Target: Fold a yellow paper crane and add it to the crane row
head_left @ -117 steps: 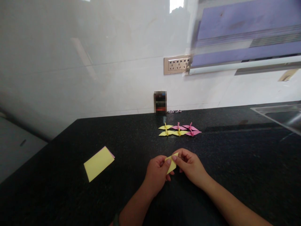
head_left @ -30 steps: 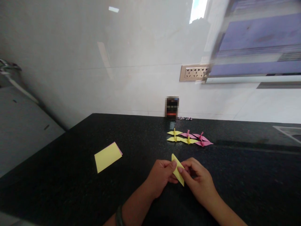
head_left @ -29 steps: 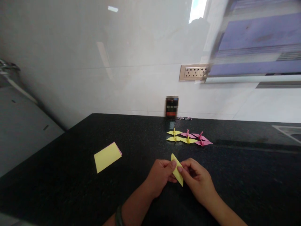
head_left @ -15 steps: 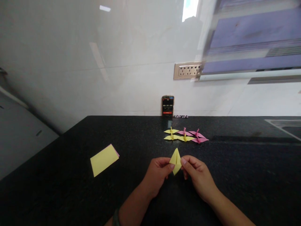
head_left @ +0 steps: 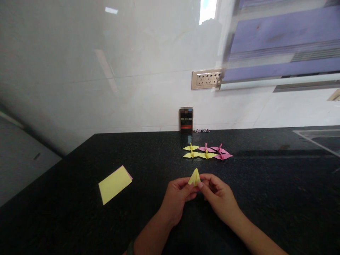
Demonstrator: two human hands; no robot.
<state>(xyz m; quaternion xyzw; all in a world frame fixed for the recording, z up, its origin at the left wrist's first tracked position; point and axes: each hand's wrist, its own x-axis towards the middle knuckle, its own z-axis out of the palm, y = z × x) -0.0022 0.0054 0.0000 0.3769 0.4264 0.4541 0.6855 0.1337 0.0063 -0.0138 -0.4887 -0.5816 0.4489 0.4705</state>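
Between my two hands is a small folded yellow paper [head_left: 195,177], held above the dark countertop with its point upward. My left hand [head_left: 177,198] pinches its lower left side, the thumb in front. At the lower right edge, the thumb and fingers of my right hand [head_left: 219,194] are closed on it as well. Just beyond lie several finished paper cranes in two rows, touching one another: yellow cranes [head_left: 191,154] on the left and pink cranes [head_left: 222,156] on the right. The paper's lower end is partly hidden by my fingers.
A stack of yellow and pink paper sheets [head_left: 115,185] lies to the left on the countertop [head_left: 148,156]. A phone [head_left: 186,120] leans against the tiled wall, a beaded strap [head_left: 202,131] beside it. A wall socket [head_left: 206,79] is above; a sink edge [head_left: 313,141] shows at right.
The lower point of the yellow paper, which hung down before, no longer shows; the piece looks like a shorter triangle. My hands have come closer together around it.
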